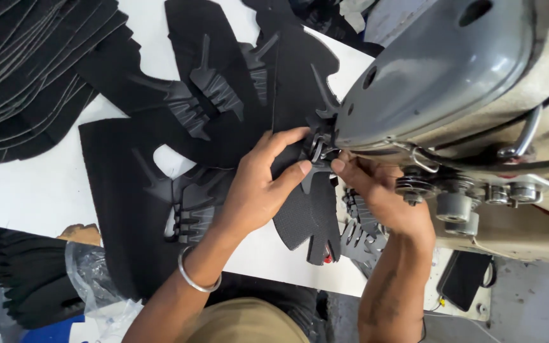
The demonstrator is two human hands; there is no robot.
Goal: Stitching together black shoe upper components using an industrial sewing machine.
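Under the sewing machine [452,76] head, left hand [258,184] and right hand [376,187] each pinch the black shoe piece [306,216] at the needle, apparently positioning it; stitching next would need steady, aligned feeding.

A black mesh shoe-upper piece [309,213] lies flat on the white table, its top edge under the needle.

Black mesh piece [306,216], grey sewing machine [440,70], white table [27,178], silver bangle [192,279]
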